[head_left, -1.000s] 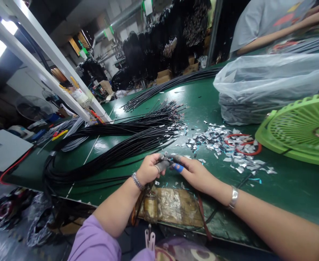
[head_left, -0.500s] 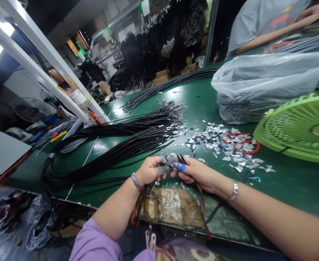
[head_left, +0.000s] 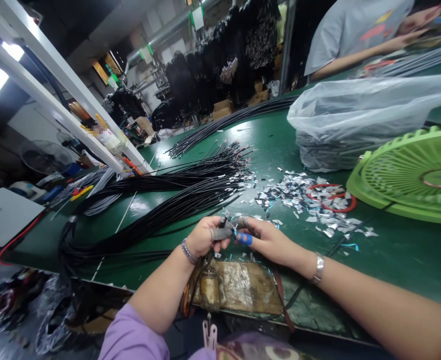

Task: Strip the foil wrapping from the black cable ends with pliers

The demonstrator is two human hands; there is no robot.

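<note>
In front of me, my left hand is closed round a black cable, a grey covering on its thumb. Close against it, my right hand pinches at the cable's end, where a small light-blue strand shows. Blue tape wraps the right thumb. The fingertips hide most of the cable end. Beyond my hands lies a large bundle of black cables, their trimmed ends pointing right. Silvery foil scraps are scattered to the right of those ends.
A taped cardboard piece lies at the table's near edge. To the right stand a green fan and a clear plastic bag of cables. Red rings lie among the scraps. A co-worker sits across the green table.
The dark pointed tool tips seen by my right fingers before no longer show. My right fingers have turned and now pinch close to the left hand. The view has shifted slightly.
</note>
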